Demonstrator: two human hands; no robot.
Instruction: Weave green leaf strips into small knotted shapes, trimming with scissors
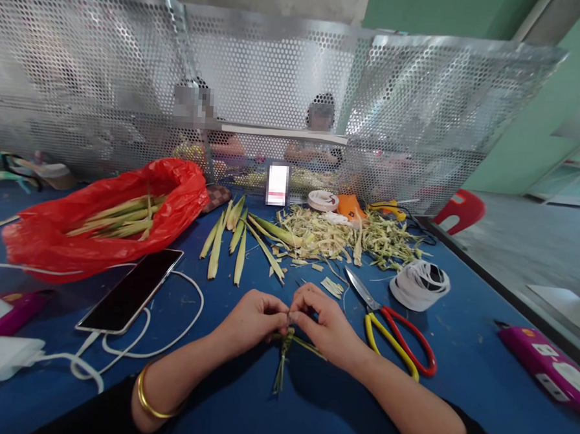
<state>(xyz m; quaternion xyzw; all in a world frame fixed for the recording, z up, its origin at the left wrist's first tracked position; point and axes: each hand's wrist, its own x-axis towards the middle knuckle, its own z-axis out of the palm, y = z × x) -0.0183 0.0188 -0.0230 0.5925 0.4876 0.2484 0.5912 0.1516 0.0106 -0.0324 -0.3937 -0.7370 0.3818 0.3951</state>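
My left hand and my right hand meet over the blue table, fingers pinched together on a small bundle of green leaf strips whose ends hang down towards me. A gold bangle sits on my left wrist. Several long green leaf pieces lie just beyond my hands. Scissors with red and yellow handles rest right of my right hand.
A red plastic bag holds more leaves at the left. A phone with a white cable lies beside it. Leaf trimmings, a roll of white band and a pink object sit to the right. Two people sit behind a perforated metal screen.
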